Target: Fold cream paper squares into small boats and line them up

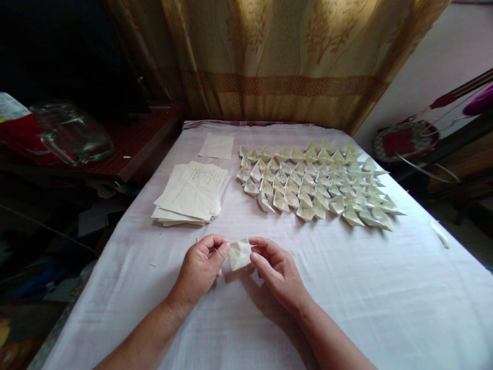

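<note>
A small folded paper square (239, 254) is held up between my two hands, a little above the white cloth. My left hand (204, 264) pinches its left edge between thumb and forefinger. On the opposite side, my right hand (275, 267) grips the right edge with the thumb in front and fingers behind. Beyond my left hand lies a stack of paper sheets (188, 192), the top one creased and bearing handwriting. Many folded paper boats (304, 180) stand in rows past my right hand.
A single paper sheet (216, 146) lies behind the stack. The table is covered by a white cloth (365, 298). At the left, a glass jug (77, 136) rests on a dark wooden desk (150, 136). A patterned curtain (277, 56) hangs behind. A paper scrap (440, 235) lies near the right edge.
</note>
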`<state>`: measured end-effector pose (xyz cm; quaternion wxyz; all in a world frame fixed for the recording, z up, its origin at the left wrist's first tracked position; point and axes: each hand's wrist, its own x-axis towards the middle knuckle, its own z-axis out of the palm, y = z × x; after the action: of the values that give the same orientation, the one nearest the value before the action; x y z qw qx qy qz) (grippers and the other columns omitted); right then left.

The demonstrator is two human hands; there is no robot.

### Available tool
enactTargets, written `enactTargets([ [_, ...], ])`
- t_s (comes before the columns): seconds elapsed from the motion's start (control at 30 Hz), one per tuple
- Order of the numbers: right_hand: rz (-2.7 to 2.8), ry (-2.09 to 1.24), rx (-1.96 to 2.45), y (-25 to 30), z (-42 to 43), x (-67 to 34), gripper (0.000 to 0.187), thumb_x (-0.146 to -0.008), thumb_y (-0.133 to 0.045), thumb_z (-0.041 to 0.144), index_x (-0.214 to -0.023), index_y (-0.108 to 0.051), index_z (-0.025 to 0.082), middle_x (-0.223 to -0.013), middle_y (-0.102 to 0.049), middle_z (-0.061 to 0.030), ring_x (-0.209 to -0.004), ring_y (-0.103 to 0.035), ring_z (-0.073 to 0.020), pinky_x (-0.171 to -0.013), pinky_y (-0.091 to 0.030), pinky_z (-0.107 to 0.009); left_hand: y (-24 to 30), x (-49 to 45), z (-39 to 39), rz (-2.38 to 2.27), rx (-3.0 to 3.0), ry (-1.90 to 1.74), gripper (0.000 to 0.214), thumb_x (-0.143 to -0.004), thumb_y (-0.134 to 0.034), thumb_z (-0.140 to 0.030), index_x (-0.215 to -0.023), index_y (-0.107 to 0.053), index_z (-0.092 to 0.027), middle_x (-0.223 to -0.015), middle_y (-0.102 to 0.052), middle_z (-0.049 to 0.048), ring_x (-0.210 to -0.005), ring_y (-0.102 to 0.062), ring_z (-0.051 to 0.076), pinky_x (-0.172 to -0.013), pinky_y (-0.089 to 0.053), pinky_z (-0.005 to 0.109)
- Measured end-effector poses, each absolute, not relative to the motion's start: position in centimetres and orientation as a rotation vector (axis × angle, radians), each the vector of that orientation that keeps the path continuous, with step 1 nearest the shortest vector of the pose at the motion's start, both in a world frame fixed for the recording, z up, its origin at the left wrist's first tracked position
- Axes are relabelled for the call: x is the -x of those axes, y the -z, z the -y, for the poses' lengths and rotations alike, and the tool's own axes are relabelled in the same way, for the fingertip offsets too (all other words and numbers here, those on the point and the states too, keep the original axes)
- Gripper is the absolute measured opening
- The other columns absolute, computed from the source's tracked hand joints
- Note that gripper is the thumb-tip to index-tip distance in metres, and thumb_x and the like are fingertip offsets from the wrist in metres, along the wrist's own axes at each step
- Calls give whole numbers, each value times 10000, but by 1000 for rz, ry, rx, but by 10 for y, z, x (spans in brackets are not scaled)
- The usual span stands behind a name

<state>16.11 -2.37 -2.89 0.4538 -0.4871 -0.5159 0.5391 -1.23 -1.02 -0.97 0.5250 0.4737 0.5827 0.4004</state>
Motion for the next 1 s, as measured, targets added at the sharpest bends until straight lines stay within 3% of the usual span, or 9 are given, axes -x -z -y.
enactTargets([
  [0.17, 1194, -1342, 1210, 29, 25, -157, 211, -778, -678, 389, -827, -644, 187, -674, -647, 1, -534, -531, -109, -472, -400, -204, 12, 14, 8, -1403, -1104, -962, 369, -736, -649, -547, -785, -610, -184, -447, -419, -95, -369, -351, 66, -354, -282, 173],
  [0.33, 1220, -1372, 1266, 26, 24, -158, 219, -772, -654, 398, -799, -652, 180, -648, -624, 2, -557, -528, -120, -503, -414, -214, 12, 13, 10, -1390, -1114, -946, 379, -738, -639, -558, -800, -597, -186, -478, -467, -85, -380, -397, 72, -362, -307, 172],
  [0.53, 1312, -1289, 1352, 24, 22, -159, 303, -799, -594, 403, -588, -568, 187, -530, -512, 25, -514, -439, -104, -480, -362, -208, 9, 12, 11, -1326, -1106, -886, 439, -711, -688, -571, -883, -600, -176, -597, -559, -54, -418, -430, 65, -359, -315, 163],
  [0.63, 1339, -1292, 1348, 26, 22, -159, 303, -798, -588, 395, -581, -575, 184, -522, -520, 24, -510, -436, -102, -479, -357, -207, 10, 11, 12, -1209, -1067, -802, 497, -671, -745, -564, -927, -607, -161, -671, -605, -29, -452, -452, 62, -377, -356, 159],
  [0.77, 1370, -1347, 1329, 26, 19, -160, 304, -804, -585, 405, -607, -605, 175, -528, -543, 18, -508, -440, -101, -483, -357, -209, 13, 10, 12, -1223, -1066, -788, 441, -659, -765, -547, -774, -592, -158, -599, -547, -51, -439, -424, 54, -373, -350, 152],
  [0.93, 1392, -1324, 1285, 19, 5, -160, 260, -758, -650, 413, -833, -695, 168, -711, -653, -16, -637, -546, -134, -567, -425, -224, 16, 9, 12, -1227, -1058, -789, 416, -649, -755, -531, -731, -561, -172, -525, -508, -72, -396, -388, 53, -370, -298, 155],
  [1.0, 1339, -1339, 1284, 17, -1, -158, 266, -740, -657, 437, -741, -663, 171, -626, -592, 9, -578, -491, -116, -522, -384, -214, 20, 9, 13, -1225, -1100, -791, 365, -677, -734, -493, -747, -579, -171, -541, -527, -62, -413, -410, 64, -387, -307, 162],
])
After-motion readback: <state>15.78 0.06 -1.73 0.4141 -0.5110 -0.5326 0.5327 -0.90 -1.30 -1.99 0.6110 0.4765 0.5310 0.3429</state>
